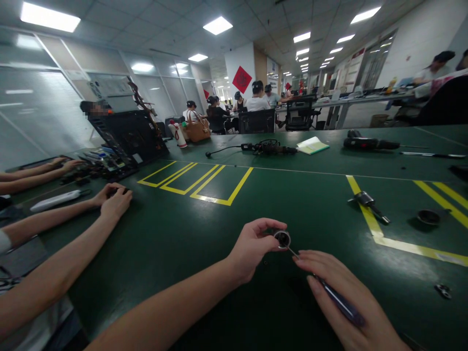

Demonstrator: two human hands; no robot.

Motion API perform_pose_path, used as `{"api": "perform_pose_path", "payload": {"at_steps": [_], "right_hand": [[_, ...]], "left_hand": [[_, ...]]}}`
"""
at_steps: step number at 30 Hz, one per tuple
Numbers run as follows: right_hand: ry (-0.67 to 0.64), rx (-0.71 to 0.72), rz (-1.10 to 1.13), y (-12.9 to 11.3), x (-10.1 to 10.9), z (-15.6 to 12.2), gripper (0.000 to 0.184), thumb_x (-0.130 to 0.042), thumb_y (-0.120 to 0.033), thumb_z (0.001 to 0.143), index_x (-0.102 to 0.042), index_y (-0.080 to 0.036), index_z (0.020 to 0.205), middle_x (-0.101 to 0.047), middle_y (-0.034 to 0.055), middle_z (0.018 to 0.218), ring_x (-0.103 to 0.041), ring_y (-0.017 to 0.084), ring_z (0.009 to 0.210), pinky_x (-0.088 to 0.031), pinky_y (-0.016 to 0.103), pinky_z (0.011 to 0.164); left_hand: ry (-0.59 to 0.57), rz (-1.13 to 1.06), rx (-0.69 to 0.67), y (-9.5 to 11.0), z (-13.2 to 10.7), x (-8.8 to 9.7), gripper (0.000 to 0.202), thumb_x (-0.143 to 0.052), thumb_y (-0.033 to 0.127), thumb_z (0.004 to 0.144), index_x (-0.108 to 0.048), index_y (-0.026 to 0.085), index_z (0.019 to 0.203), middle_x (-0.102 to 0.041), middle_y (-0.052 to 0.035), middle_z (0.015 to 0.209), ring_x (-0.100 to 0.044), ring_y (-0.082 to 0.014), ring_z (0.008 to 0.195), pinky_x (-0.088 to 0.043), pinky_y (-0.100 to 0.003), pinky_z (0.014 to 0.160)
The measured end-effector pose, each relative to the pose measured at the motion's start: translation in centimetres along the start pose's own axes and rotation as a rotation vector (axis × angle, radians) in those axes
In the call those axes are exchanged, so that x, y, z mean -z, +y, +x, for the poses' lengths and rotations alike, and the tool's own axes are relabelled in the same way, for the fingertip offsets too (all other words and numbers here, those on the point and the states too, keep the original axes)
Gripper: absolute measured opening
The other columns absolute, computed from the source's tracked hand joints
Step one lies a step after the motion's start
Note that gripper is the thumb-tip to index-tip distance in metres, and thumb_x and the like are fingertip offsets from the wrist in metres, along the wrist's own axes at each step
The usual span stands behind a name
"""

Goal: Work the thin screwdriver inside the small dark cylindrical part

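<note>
My left hand pinches a small round metal housing with a dark hollow, held above the green table. In my right hand is a screwdriver with a dark purple handle. Its thin shaft points up and left, and the tip reaches the housing's opening; whether it touches a screw inside I cannot tell. To the right lie a metal shaft assembly, a dark cup-shaped part and a small metal piece.
Yellow tape marks areas on the green table. Farther back lie a cabled tool, a notepad and a power drill. At left, a co-worker's hands rest near a white tool; a black panel stands behind.
</note>
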State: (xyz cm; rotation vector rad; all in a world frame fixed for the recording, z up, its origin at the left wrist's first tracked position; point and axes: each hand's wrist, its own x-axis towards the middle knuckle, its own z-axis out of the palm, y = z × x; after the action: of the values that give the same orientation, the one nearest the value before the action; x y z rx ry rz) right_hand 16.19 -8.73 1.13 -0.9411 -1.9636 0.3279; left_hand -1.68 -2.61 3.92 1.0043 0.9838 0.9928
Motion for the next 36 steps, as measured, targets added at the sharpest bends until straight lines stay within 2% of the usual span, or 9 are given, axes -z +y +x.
{"api": "perform_pose_path", "payload": {"at_steps": [6, 19, 28, 36], "right_hand": [[-0.022, 0.090, -0.030, -0.02, 0.10, 0.16, 0.033, -0.051, -0.014, 0.086, -0.055, -0.023, 0.117, -0.067, 0.0068, 0.114, -0.061, 0.016, 0.107, -0.050, 0.024, 0.092], [-0.044, 0.113, -0.075, 0.22, 0.02, 0.26, 0.032, -0.054, -0.013, 0.083, -0.058, -0.022, 0.114, -0.069, 0.0058, 0.111, -0.062, 0.017, 0.106, -0.052, 0.027, 0.092], [-0.063, 0.102, -0.076, -0.07, 0.16, 0.15, 0.034, -0.054, -0.014, 0.083, -0.059, -0.022, 0.116, -0.069, 0.0060, 0.113, -0.062, 0.019, 0.108, -0.052, 0.030, 0.092], [-0.060, 0.089, -0.084, -0.18, 0.42, 0.29, 0.036, -0.058, -0.015, 0.080, -0.061, -0.023, 0.115, -0.070, 0.0052, 0.113, -0.063, 0.020, 0.106, -0.054, 0.031, 0.088]], "left_hand": [[0.015, 0.030, -0.035, 0.02, -0.19, -0.32, 0.026, -0.063, 0.003, 0.061, -0.065, 0.011, 0.086, -0.067, -0.0075, 0.090, -0.064, -0.0211, 0.088, -0.053, -0.033, 0.076], [0.085, 0.023, -0.038, 0.01, -0.09, -0.61, 0.016, -0.059, 0.002, 0.061, -0.064, 0.011, 0.074, -0.066, -0.0082, 0.094, -0.064, -0.0199, 0.084, -0.054, -0.031, 0.068], [0.091, 0.022, -0.016, 0.34, -0.23, -0.94, 0.015, -0.058, 0.003, 0.064, -0.063, 0.011, 0.075, -0.068, -0.0079, 0.091, -0.066, -0.0184, 0.081, -0.054, -0.029, 0.067], [0.096, 0.058, -0.035, 0.02, -0.02, -0.84, 0.016, -0.054, 0.000, 0.067, -0.062, 0.011, 0.075, -0.068, -0.0091, 0.096, -0.065, -0.0168, 0.080, -0.055, -0.029, 0.067]]}}
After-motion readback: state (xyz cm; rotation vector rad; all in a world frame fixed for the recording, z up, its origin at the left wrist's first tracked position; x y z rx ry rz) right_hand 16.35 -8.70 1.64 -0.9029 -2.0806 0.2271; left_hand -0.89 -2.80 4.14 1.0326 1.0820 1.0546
